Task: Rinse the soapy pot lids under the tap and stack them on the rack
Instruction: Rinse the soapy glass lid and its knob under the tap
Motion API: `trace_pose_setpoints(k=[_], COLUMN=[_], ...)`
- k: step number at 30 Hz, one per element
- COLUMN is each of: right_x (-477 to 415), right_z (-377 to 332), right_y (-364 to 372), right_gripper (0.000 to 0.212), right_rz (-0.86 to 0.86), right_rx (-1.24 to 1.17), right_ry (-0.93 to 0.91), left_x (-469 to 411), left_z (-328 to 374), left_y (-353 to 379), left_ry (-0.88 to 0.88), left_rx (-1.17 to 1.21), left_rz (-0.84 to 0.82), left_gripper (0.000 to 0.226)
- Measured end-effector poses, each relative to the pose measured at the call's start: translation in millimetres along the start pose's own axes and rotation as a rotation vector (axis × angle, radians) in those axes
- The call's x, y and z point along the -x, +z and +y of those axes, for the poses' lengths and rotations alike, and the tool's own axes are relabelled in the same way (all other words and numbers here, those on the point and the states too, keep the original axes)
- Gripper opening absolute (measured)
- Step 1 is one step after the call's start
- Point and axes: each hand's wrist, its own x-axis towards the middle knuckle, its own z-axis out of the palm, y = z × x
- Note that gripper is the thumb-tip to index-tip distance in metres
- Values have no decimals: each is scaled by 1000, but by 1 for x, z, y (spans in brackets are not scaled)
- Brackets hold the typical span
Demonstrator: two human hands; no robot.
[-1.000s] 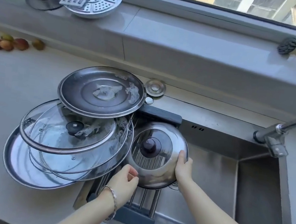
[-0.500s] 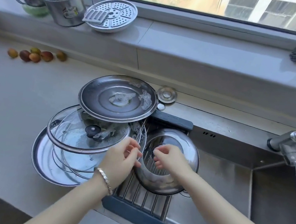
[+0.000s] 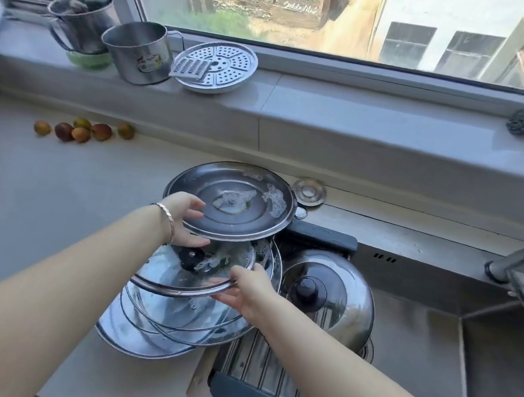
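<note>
Both hands have left the domed steel lid, parked knob-up on the slatted rack, for the soapy stack on the counter. My left hand pinches the flat foam-streaked steel lid by its rim, and my right hand grips the glass lid by its metal band. I guess that's steadying it so the top one lifts clean.

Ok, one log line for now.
left hand: grips soapy flat steel lid | right hand: grips glass lid | domed steel lid: on rack
</note>
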Motion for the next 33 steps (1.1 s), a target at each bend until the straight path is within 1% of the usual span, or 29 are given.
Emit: trace_pose_setpoints(k=[2,3,8,9,11,12,16,18,21,22,25,26,27,28,29,30,31,32,33], right_x=[0,0,16,22,37,46,82,98,117,122,134,137,139,140,140,140,140,141,143], right_z=[0,-2,-18,-21,-27,-30,-38,-41,-46,-47,-48,-47,-47,-46,-45,-43,-42,-40,-39], right_y=[0,-2,-20,-26,-41,-50,-92,-115,-145,-152,-166,-169,-171,-173,-175,-178,-180,-185,-188], right_gripper=[28,27,27,24,12,10,18,16,25,28,33,35,37,39,41,44,46,49,52], right_rz=[1,-4,11,11,13,20,76,100,138,151,178,181,181,181,182,191,207,228,240], right_rx=[17,16,81,103,169,204,259,282,343,358,366,369,374,378,382,392,406,418,420], right_ry=[-38,-49,-87,-92,-93,-90,-88,-98,-147,-167,-226,-244,-261,-279,-299,-322,-346,-369,-388], left_x=[0,0,-2,0,2,2,-2,-5,-9,-9,-12,-13,-13,-10,-4,6,19,33,45], left_z=[4,6,22,23,24,23,14,3,-15,-21,-32,-35,-38,-43,-49,-56,-64,-74,-85], left_y=[0,-2,-15,-15,-17,-19,-23,-23,-19,-18,-15,-14,-11,-9,-3,6,19,35,50], left_ry=[-45,-53,-12,0,12,16,36,95,154,163,187,203,243,311,402,487,536,544,522], left_rx=[30,34,62,74,119,153,287,306,250,217,153,132,96,28,-75,-210,-318,-375,-379], left_rz=[-2,2,43,37,23,19,27,31,79,91,142,174,217,283,359,429,445,383,269], left_gripper=[51,56,63,63,64,65,65,61,50,44,12,8,13,27,45,59,67,70,70])
